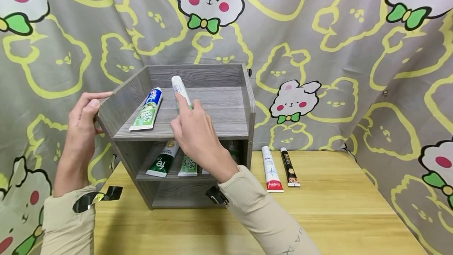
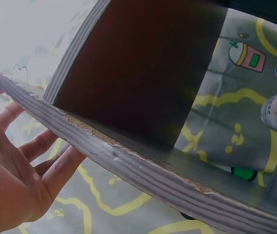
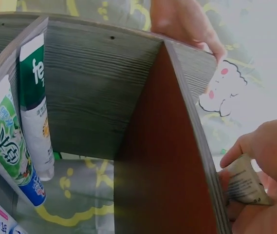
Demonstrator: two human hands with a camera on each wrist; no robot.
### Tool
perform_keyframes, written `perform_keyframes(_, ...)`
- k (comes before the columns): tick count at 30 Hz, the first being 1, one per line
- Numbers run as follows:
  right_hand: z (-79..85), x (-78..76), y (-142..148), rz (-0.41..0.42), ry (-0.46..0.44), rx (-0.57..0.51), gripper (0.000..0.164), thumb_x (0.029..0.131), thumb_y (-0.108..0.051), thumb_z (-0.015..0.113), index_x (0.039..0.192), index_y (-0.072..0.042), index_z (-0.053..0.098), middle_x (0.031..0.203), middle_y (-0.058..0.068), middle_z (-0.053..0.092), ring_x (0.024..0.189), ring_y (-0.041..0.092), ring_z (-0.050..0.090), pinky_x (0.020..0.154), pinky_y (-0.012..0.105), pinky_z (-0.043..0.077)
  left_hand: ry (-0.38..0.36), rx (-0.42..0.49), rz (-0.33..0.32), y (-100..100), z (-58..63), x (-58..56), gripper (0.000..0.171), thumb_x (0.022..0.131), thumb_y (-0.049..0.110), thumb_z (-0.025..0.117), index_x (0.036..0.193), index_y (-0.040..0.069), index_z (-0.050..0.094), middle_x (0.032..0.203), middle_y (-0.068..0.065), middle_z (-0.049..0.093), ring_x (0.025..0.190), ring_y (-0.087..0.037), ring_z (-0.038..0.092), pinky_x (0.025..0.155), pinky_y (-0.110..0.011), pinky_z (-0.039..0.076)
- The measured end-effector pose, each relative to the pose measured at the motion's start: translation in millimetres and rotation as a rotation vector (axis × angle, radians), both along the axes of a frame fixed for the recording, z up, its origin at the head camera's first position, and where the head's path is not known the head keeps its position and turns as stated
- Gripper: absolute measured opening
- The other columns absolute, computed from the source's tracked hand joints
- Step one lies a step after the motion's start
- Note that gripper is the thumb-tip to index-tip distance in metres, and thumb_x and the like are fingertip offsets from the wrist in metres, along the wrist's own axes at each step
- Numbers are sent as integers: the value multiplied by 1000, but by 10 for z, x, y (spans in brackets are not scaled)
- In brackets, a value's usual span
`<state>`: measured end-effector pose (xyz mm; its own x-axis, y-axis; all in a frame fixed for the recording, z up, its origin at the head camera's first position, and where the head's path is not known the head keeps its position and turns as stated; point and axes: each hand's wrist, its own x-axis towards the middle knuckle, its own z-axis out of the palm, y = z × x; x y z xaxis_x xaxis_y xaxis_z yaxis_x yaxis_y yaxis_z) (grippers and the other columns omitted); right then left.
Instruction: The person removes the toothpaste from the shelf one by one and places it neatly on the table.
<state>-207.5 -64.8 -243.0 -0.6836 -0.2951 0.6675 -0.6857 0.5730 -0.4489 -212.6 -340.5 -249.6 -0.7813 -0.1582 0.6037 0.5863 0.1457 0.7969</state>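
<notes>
In the head view my right hand [image 1: 198,131] holds a white toothpaste tube [image 1: 181,89] over the top level of a grey wooden shelf unit [image 1: 201,74]. The tube's white cap end points away, and its lower part is hidden by the hand. The right wrist view shows the tube's crimped end [image 3: 248,184] between fingers and thumb. At the unit's left side, my left hand [image 1: 82,125] grips the edge of the side panel [image 1: 124,99]. A blue and green toothpaste tube [image 1: 146,109] lies on the top level, left of the held tube.
On the middle level lie a dark green tube [image 1: 164,159], a light green tube [image 1: 188,166] and others partly hidden. A red and white tube [image 1: 271,170] and a black tube [image 1: 290,168] lie on the wooden table [image 1: 336,200]. A patterned curtain [image 1: 223,46] hangs behind.
</notes>
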Motion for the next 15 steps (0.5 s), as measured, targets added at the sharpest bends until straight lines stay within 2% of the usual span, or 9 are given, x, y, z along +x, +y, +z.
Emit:
perform_keyframes(2, -13, 33, 35, 26, 3, -18, 60, 95, 0, 53, 154, -7, 44, 107, 15, 55, 59, 16, 46, 48, 21, 42, -2, 2, -2, 1, 1, 2, 35, 106, 25, 48, 130, 6, 65, 102, -9, 62, 77, -17, 59, 54, -26, 51)
perform_keyframes(5, -30, 78, 94, 55, 10, -51, 61, 95, 1, 55, 154, -8, 45, 105, 13, 54, 60, 16, 45, 49, 21, 41, -8, -4, 7, 3, 0, 5, 35, 106, 26, 47, 130, 7, 65, 103, -9, 62, 78, -18, 59, 55, -26, 51)
perform_keyframes(10, -55, 148, 215, 123, -1, -161, 63, 92, 2, 59, 153, -12, 48, 106, 10, 56, 71, 15, 50, 53, 20, 45, -11, -21, 28, 9, -4, 6, 36, 106, 26, 47, 130, 8, 65, 104, -10, 61, 79, -18, 58, 55, -26, 50)
perform_keyframes(15, -115, 222, 364, 195, -34, -273, 63, 90, 1, 58, 151, -17, 52, 122, 10, 59, 77, 16, 54, 55, 24, 50, -7, -9, 22, 13, -1, 2, 36, 106, 27, 47, 130, 7, 65, 104, -10, 61, 79, -19, 58, 55, -26, 50)
